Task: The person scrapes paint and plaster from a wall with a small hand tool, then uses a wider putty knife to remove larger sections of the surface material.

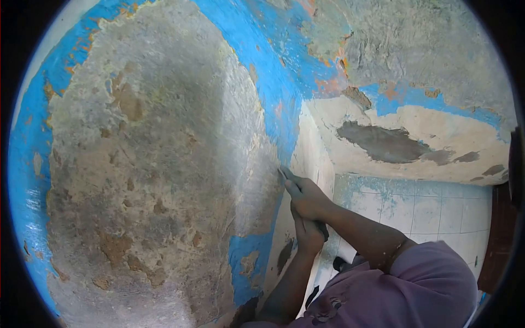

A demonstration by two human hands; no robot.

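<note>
Your right hand (307,198) is closed around a slim tool (282,174), its tip against the edge of the scraped wall (158,158), just below the strip of blue paint (281,123). Your left hand (310,237) is wrapped about the tool's dark lower end, touching the right one. A printed design (330,309) marks the front of your pale purple shirt (383,295), too dim to read.
</note>
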